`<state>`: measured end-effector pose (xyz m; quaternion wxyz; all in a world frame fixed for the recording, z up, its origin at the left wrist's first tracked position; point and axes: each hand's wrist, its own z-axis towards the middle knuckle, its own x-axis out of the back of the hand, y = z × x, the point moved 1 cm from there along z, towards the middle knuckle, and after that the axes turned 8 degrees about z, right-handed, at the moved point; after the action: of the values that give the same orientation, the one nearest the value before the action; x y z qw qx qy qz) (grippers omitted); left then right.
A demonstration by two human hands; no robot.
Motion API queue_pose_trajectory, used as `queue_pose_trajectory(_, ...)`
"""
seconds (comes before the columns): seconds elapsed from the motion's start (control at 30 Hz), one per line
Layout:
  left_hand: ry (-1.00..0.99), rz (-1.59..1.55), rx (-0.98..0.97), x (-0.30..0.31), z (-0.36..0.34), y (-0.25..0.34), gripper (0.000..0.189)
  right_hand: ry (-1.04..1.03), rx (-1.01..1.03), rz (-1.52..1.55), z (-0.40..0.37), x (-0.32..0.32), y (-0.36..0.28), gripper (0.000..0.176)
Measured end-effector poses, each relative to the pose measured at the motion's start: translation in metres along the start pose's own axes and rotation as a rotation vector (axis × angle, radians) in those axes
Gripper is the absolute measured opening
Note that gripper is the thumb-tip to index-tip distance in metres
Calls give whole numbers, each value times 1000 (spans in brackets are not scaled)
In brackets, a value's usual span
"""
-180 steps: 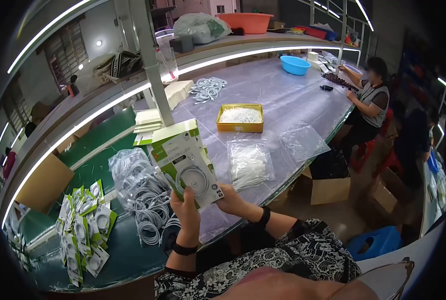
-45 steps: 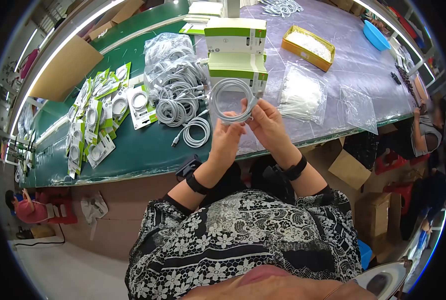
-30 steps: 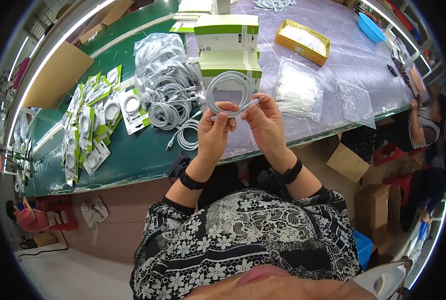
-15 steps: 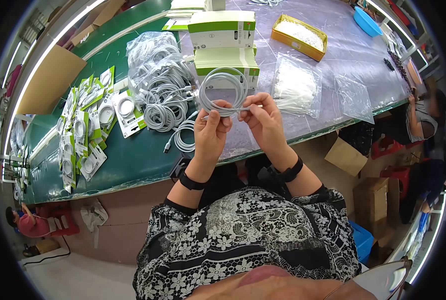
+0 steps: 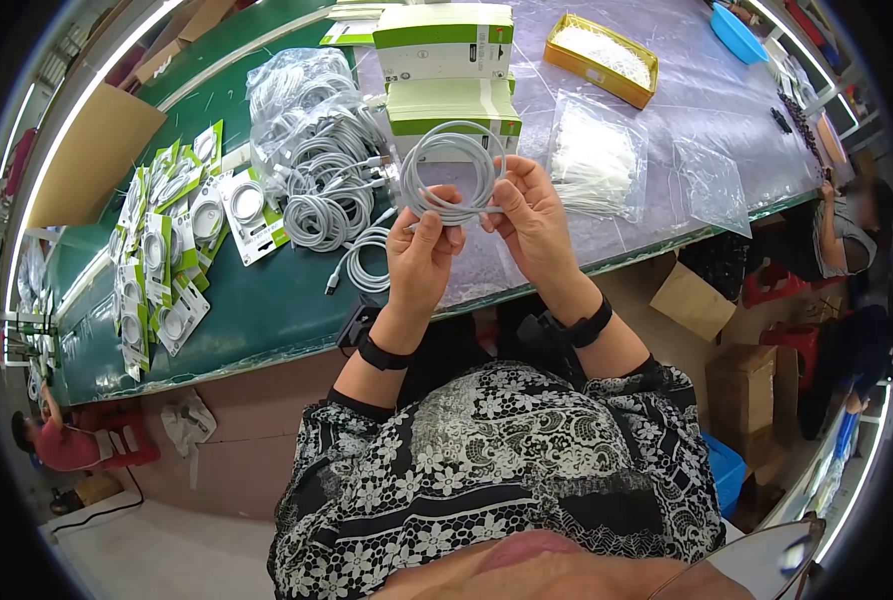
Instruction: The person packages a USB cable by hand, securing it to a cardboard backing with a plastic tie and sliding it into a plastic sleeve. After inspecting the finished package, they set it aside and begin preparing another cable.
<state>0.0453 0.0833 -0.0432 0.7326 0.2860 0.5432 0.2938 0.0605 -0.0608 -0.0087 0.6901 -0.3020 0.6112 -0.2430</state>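
Both of my hands hold one coiled white cable [image 5: 453,170] up over the table edge. My left hand [image 5: 421,255] pinches the coil's lower left side, and my right hand [image 5: 529,218] grips its lower right side. Behind the coil stand two green-and-white boxes [image 5: 448,70], one stacked beyond the other. A heap of loose coiled white cables [image 5: 321,165], partly in clear bags, lies to the left of my hands. One loose coil [image 5: 364,265] rests on the green mat just left of my left hand.
Packaged cables on green cards [image 5: 171,245] spread over the green mat [image 5: 256,300] at left. Clear bags of white ties [image 5: 596,160] and a yellow tray [image 5: 604,55] lie on the purple tabletop [image 5: 666,120]. Cardboard boxes [image 5: 696,300] stand under the table; other people sit at right and lower left.
Six seconds ago I held a green-and-white box; now I hold a cable coil. In the last second the coil has turned slightly in my fingers and both hands have shifted a little right.
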Motion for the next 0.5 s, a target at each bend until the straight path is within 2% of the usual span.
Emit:
queue_pose_trajectory(0.1, -12, 3, -33, 3, -1, 1, 33, -5, 26, -42, -1, -1, -4, 29)
queue_pose_trajectory(0.2, -20, -16, -37, 6, -2, 4, 32, -127, -102, -157, 1, 6, -15, 34)
queue_pose_trajectory(0.37, -15, -30, -30, 8, -4, 4, 28, -141, -83, -180, 2, 8, -27, 32)
queue_pose_trajectory(0.47, -35, 39, -65, 7, -4, 5, 27, -79, 181, -465, -1, 8, -25, 28)
queue_pose_trajectory(0.5, -45, 74, -82, 7, -5, 5, 26, -79, 181, -465, -2, 8, -25, 28)
